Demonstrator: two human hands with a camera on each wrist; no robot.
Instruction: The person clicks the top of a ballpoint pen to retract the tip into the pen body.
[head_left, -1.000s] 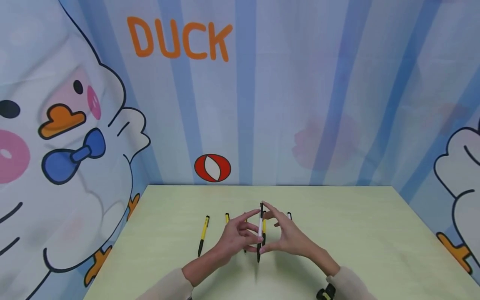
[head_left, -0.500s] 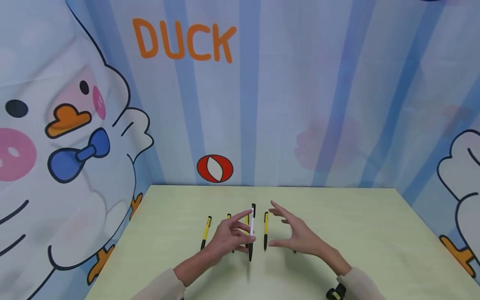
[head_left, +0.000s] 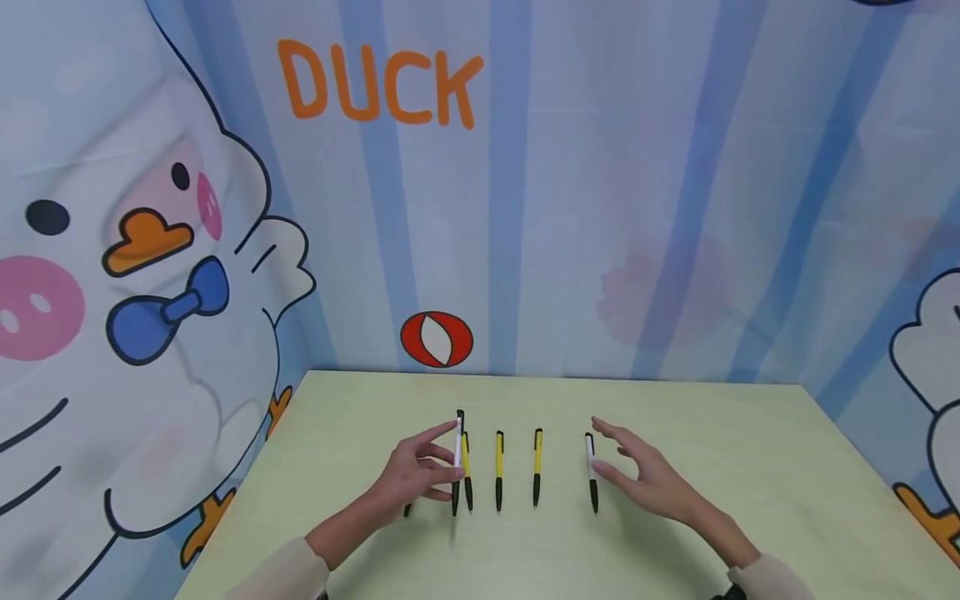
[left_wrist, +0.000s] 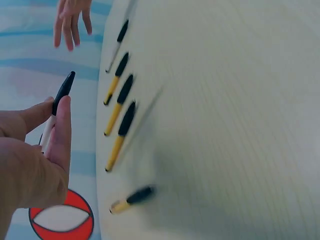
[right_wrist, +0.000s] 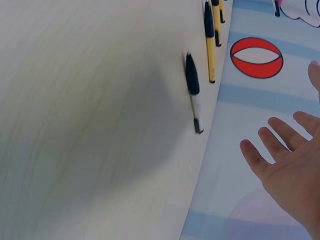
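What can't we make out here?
Head view: most of the leftmost yellow pen, behind the left hand.
Left wrist view: that pen's dark end, blurred; back end of the held white pen, behind the left hand.
Right wrist view: part of the right hand, cut by right edge; farther yellow pens, cut by top edge.

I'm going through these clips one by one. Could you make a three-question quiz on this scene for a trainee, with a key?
1. Multiple choice: the pen in the left hand is (a) all yellow, (b) white and black, (c) red.
2. True or false: the right hand grips a pen.
3. Count: how many yellow pens lie on the table?

Key:
1. b.
2. False; the right wrist view shows its fingers apart from the white pen on the table.
3. Four; one is mostly hidden in the head view but shows in the left wrist view.
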